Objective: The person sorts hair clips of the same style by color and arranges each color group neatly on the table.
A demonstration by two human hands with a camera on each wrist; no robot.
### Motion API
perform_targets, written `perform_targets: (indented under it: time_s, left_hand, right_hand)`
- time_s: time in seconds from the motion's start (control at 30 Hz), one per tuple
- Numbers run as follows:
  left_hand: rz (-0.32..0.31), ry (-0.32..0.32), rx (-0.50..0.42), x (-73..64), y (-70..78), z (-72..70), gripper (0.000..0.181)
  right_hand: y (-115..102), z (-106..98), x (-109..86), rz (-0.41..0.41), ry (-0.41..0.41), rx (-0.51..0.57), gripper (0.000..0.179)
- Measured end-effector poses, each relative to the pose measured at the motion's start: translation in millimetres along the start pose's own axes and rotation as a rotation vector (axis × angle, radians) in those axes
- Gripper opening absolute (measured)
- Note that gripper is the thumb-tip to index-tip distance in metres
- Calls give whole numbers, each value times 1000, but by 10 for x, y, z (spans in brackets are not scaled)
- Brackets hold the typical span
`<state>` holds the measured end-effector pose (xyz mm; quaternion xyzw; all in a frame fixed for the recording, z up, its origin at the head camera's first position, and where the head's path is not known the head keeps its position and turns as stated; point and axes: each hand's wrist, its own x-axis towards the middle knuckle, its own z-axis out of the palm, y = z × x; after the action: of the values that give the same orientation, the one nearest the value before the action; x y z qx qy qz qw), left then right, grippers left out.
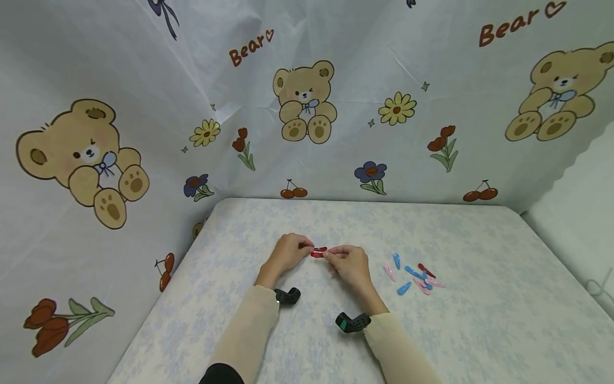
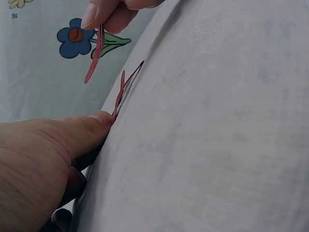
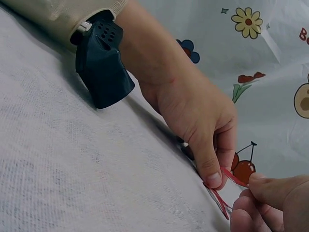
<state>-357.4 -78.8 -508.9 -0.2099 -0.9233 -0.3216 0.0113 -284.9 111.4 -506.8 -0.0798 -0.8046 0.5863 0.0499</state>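
Observation:
In the head view, both hands meet over the middle of the table. My left hand (image 1: 289,252) pinches a red snap hair clip (image 2: 120,94) by one end between thumb and finger. That clip is sprung apart, its red strip and thin metal strip forming a narrow V close over the tabletop. My right hand (image 1: 354,265) pinches a second red snap hair clip (image 3: 233,178), held a little higher, its free end pointing toward the left fingers. In the right wrist view the two clips lie close together, and the left fingers partly hide them.
Right of the hands, several loose hair clips lie scattered on the pale patterned tablecloth (image 1: 307,341): blue clips (image 1: 404,288), pink clips (image 1: 389,272) and a red clip (image 1: 426,270). A bear-print curtain (image 1: 355,48) hangs behind the table and along its left side.

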Motion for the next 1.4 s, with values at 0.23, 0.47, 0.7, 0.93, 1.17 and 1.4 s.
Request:
perform_targets:
  time_s: [0.23,0.47,0.7,0.93,1.17,1.4]
  left_hand:
    - [3,7,-15,-3,27,3,11]
    - [16,-4,10,15,15,13,11]
    - [18,-6,10,7,19,16,11]
    - [14,-7,5,16,29,8,12]
    - [14,0,4,3,42,-12,12]
    - [15,0,14,-7,22,-9,12]
  right_hand:
    - [18,44,-18,-15,6,-70,16]
    - [30,63,-38,-57,8,-92,15]
    - [34,77,-34,-52,-5,-100,12]
    - [35,58,-18,-94,-12,-162,11]
    - [5,60,-20,-221,-27,-272,10]
    - [5,78,-44,-275,8,-375,9]
